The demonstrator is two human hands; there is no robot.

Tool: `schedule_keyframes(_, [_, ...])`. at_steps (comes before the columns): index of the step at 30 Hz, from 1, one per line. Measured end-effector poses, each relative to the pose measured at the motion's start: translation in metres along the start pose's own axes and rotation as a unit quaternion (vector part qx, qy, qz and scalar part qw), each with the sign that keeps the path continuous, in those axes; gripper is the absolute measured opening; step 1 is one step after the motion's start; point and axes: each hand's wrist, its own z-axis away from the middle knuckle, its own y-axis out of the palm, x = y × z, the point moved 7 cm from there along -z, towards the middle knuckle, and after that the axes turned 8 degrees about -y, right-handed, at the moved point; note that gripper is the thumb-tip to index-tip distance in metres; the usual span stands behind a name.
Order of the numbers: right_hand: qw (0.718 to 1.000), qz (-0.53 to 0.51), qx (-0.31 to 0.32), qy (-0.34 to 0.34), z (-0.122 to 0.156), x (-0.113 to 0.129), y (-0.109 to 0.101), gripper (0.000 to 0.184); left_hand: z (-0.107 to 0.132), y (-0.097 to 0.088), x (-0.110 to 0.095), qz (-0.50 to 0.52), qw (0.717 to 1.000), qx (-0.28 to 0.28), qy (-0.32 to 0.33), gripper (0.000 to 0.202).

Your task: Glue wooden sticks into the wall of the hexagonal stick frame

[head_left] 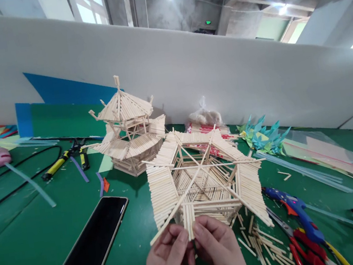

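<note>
A hexagonal roof frame of thin wooden sticks [203,177] is tilted up towards me over the green table [29,234]. My left hand [167,260] and my right hand [218,246] meet at its near edge, fingers pinched on a small bundle of sticks [189,221] there. A long diagonal stick [166,222] runs out past my left fingers. Behind stands a finished stick pavilion [126,131] with tiered roofs.
A black phone [88,252] lies at the left. Loose sticks [262,243], a blue glue gun [294,208] and red-handled cutters [305,252] lie at the right. Yellow-handled pliers [64,160], paper strips, folded paper cranes [265,134] and a plastic bag [205,117] sit further back, before a white partition.
</note>
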Motion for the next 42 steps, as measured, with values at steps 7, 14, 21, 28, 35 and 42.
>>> schedule_keyframes(7, [1.000, -0.003, -0.013, 0.007, -0.0005, -0.0004, -0.0010, 0.020, -0.0028, 0.0006, 0.0004, -0.022, 1.000, 0.004, 0.005, 0.018])
schedule_keyframes(14, [1.000, -0.008, -0.021, 0.010, -0.0005, -0.0020, -0.0016, 0.022, -0.0023, -0.0022, 0.0016, -0.039, 0.999, -0.009, 0.010, 0.022])
schedule_keyframes(21, [1.000, -0.011, -0.018, 0.018, -0.0015, -0.0011, -0.0005, 0.023, -0.0059, -0.0020, 0.0032, -0.044, 0.999, -0.010, 0.010, 0.021])
schedule_keyframes(28, [0.999, -0.012, -0.022, 0.025, -0.0022, 0.0009, 0.0001, 0.024, -0.0061, -0.0018, 0.0023, -0.045, 0.999, -0.013, 0.014, 0.020])
schedule_keyframes(35, [0.999, -0.017, -0.015, 0.024, -0.0017, -0.0003, 0.0012, 0.023, -0.0042, -0.0036, 0.0021, -0.043, 0.999, -0.014, 0.009, 0.020])
schedule_keyframes(42, [0.999, -0.024, -0.010, 0.023, -0.0027, -0.0008, 0.0006, 0.020, -0.0056, -0.0007, 0.0018, -0.034, 0.999, -0.014, 0.004, 0.022])
